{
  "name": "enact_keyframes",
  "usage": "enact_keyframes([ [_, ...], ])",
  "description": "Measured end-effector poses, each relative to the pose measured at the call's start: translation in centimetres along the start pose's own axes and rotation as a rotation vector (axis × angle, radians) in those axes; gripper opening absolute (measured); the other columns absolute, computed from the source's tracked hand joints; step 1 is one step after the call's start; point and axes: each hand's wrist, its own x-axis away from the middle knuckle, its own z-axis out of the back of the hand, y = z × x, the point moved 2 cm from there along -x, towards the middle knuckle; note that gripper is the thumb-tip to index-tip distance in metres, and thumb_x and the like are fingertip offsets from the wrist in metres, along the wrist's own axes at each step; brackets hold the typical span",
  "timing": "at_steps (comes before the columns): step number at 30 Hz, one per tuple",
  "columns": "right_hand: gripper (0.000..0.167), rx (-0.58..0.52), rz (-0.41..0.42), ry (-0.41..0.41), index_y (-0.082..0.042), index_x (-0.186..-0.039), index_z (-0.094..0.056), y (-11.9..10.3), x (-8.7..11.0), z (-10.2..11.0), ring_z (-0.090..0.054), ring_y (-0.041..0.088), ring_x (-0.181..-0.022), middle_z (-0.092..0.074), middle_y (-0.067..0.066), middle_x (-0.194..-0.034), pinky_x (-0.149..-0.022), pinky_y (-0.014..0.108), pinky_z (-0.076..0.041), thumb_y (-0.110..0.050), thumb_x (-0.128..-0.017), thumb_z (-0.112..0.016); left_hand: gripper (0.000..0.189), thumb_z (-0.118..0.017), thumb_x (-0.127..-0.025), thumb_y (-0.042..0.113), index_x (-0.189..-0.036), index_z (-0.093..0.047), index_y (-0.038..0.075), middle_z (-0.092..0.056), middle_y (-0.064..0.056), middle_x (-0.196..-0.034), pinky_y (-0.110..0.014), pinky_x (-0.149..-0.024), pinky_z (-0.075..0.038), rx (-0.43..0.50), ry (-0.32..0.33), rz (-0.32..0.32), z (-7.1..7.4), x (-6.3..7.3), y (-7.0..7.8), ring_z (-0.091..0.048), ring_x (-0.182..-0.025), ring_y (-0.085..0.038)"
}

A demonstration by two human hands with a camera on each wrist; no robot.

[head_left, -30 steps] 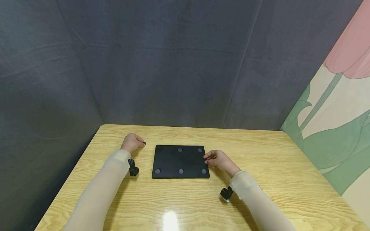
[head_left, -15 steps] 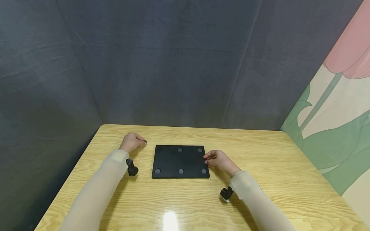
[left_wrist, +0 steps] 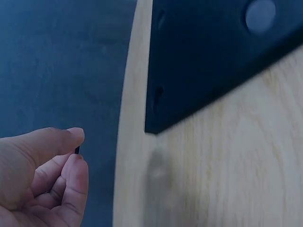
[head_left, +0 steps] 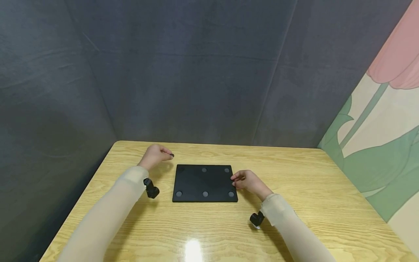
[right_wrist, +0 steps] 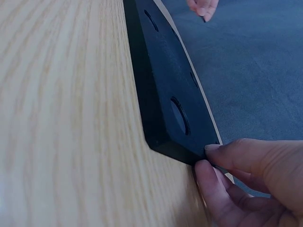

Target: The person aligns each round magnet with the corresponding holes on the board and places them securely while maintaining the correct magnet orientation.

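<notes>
My left hand (head_left: 154, 156) pinches a small, thin black piece (head_left: 172, 155) between thumb and fingertips. It hovers past the far left corner of a flat black board (head_left: 203, 183). In the left wrist view that piece (left_wrist: 77, 150) appears edge-on, mostly covered by the fingers. Round recesses run in two rows across the board; most look grey inside, while the far left one (head_left: 181, 168) is dark. My right hand (head_left: 248, 181) grips the board's right edge, with fingertips (right_wrist: 213, 148) at the rim beside a round recess (right_wrist: 180, 116).
The board lies flat on a light wooden table (head_left: 203, 225). Behind the table hangs a dark grey-blue curtain (head_left: 183, 72). A wall with a painted pink tulip (head_left: 396, 65) stands to the right. Each wrist carries a small black camera (head_left: 151, 189).
My left hand, still holding the small black piece, has moved right and farther from me, towards the board's far left corner. The right hand and the board have stayed in place.
</notes>
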Motion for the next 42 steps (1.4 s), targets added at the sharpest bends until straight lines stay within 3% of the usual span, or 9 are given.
enact_keyframes([
  [6, 0.022, 0.005, -0.002, 0.006, 0.010, -0.108, -0.062, 0.4, -0.3, 0.0, -0.062, 0.014, -0.079, -0.062, 0.016, -0.095, -0.074, 0.032, -0.058, 0.009, -0.086, -0.060, 0.022, -0.071, -0.088, 0.020, -0.105, -0.070, 0.005, -0.070, -0.010, -0.101, -0.038, -0.083, -0.051, 0.007, -0.021, -0.040, -0.8, 0.7, 1.9, -0.064, -0.096, -0.025],
  [15, 0.022, 0.017, -0.004, 0.007, 0.009, -0.107, -0.063, 0.6, -0.5, -0.1, -0.062, 0.015, -0.080, -0.062, 0.015, -0.095, -0.074, 0.030, -0.058, 0.009, -0.086, -0.059, 0.021, -0.073, -0.087, 0.019, -0.103, -0.070, 0.006, -0.071, -0.008, -0.098, -0.035, -0.081, -0.052, 0.019, -0.031, -0.076, -1.7, 1.0, 3.1, -0.065, -0.091, -0.021],
  [28, 0.021, 0.007, -0.015, 0.019, 0.008, -0.106, -0.063, 0.8, -0.6, -0.2, -0.062, 0.015, -0.079, -0.061, 0.014, -0.093, -0.075, 0.031, -0.058, 0.010, -0.085, -0.058, 0.017, -0.075, -0.084, 0.013, -0.097, -0.071, 0.003, -0.070, -0.008, -0.090, -0.030, -0.074, -0.052, -0.013, -0.034, -0.097, -3.8, 1.1, 1.8, -0.063, -0.081, -0.018],
  [42, 0.022, 0.002, -0.011, 0.010, 0.009, -0.107, -0.063, 0.7, -0.6, -0.1, -0.062, 0.014, -0.080, -0.062, 0.015, -0.094, -0.075, 0.031, -0.058, 0.010, -0.085, -0.060, 0.012, -0.076, -0.082, 0.011, -0.092, -0.072, 0.005, -0.066, -0.004, -0.081, -0.025, -0.062, -0.046, -0.028, -0.031, -0.036, -5.2, 0.7, 0.4, -0.056, -0.069, -0.015],
])
